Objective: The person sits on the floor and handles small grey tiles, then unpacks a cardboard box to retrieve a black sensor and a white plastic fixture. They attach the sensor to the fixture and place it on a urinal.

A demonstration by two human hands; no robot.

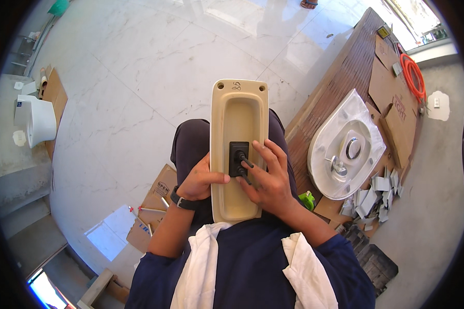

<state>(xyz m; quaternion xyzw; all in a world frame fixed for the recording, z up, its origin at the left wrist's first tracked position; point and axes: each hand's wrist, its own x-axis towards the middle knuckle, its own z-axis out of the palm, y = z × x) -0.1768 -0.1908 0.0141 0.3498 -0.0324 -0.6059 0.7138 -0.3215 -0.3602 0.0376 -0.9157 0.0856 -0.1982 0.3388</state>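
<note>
A long cream ceramic cistern lid [242, 116] rests underside up across my lap, its hollow facing me. Inside the hollow sits a black flush-button fitting [235, 150] with two threaded rods sticking up. My left hand [198, 180] grips the lid's left edge, thumb laid over the rim near the fitting. The thumb and a finger of my right hand [269, 180] are at the two rods, while its other fingers reach over the lid's right rim. Part of the rods is hidden behind those fingers.
To my right, a brown board [319, 110] carries a plastic-wrapped toilet seat [322, 149], flattened cardboard [397, 129], a coiled orange hose [412, 77] and broken tile pieces [368, 198]. A green tape measure [308, 200] lies by my right forearm. A white toilet bowl [41, 121] stands far left.
</note>
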